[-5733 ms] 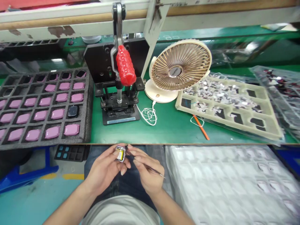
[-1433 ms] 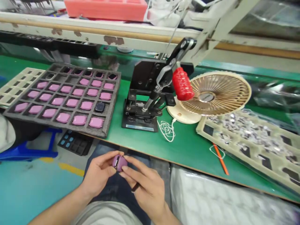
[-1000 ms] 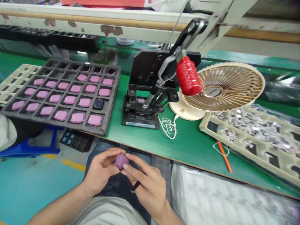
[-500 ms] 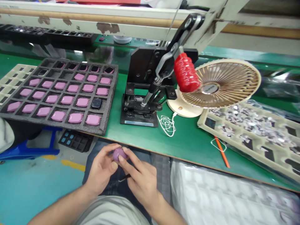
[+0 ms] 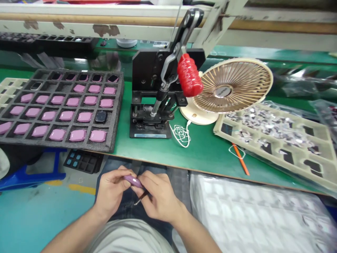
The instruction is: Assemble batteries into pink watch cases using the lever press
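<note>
Over my lap, a purple watch case [image 5: 133, 181] is tilted so that its narrow side shows. My left hand [image 5: 112, 191] pinches one end of it between thumb and fingers. At the other end, the fingers of my right hand [image 5: 159, 196] close on the case too. A thin dark tool with a bent metal tip, which looks like tweezers [image 5: 141, 197], sticks out from under my right fingers. The fingertips hide part of the case. Left of me on the bench, a grey foam tray [image 5: 116, 123] holds rows of similar purple cases and some dark-screened watches.
A black toggle press [image 5: 150, 123] with a red handle stands mid-bench. Right of it are a fan [image 5: 226, 88], a white cable [image 5: 181, 135], an orange stick [image 5: 240, 160] and a cream tray [image 5: 263, 147] of small pieces. Plastic-wrapped trays [image 5: 237, 211] sit beside my lap at right.
The purple case has turned from showing its broad face to its narrow side, still between both hands. The tool's tip shows more clearly. My view has shifted to the right.
</note>
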Available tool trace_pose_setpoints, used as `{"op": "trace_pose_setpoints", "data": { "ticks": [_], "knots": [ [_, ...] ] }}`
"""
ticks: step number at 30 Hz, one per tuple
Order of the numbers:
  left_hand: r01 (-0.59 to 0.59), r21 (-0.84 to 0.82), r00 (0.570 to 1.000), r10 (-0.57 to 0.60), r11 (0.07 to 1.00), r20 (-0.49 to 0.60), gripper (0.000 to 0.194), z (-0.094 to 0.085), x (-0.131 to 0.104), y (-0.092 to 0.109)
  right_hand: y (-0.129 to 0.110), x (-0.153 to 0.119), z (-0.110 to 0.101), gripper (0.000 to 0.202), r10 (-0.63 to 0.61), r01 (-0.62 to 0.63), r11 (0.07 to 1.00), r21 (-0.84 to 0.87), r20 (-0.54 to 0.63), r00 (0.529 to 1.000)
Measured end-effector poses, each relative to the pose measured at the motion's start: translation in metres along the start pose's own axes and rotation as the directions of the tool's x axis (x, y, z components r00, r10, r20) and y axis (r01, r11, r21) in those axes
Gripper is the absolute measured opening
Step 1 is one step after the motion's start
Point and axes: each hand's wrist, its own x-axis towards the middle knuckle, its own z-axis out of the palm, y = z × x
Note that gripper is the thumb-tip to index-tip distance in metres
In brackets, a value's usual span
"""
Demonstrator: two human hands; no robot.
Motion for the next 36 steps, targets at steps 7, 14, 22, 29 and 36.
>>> {"op": "trace_pose_setpoints", "data": {
  "ticks": [7, 14, 22, 29, 36],
  "knots": [
    [-0.161, 0.398, 0.983, 0.112, 0.903, 0.144, 0.048, 0.002, 0.005, 0.009, 0.003, 0.006, -0.013, 0.041, 0.4, -0.417, 0.749, 0.515, 0.15, 0.904],
    [-0.824, 0.507, 0.564, 0.435, 0.252, 0.702, 0.058, -0.002, 0.021, 0.03, 0.004, 0.015, -0.031, 0.055, 0.452, -0.679, 0.013, 0.734, 0.602, 0.658],
    [-0.843, 0.532, 0.522, 0.37, 0.084, 0.769, 0.054, 0.003, 0.032, 0.024, 0.005, 0.012, -0.026, 0.058, 0.52, -0.63, -0.116, 0.768, 0.587, 0.62],
    [-0.825, 0.565, 0.53, 0.356, 0.006, 0.77, 0.031, 0.026, 0.056, 0.031, -0.005, 0.027, -0.075, 0.06, 0.522, -0.504, 0.741, 0.443, 0.092, 0.848],
    [-0.784, 0.621, 0.599, 0.241, -0.022, 0.764, 0.023, 0.054, 0.106, 0.012, -0.023, 0.112, -0.159, 0.036, -0.391, 0.135, 0.853, -0.504, -0.445, 0.806]
  ]
}}
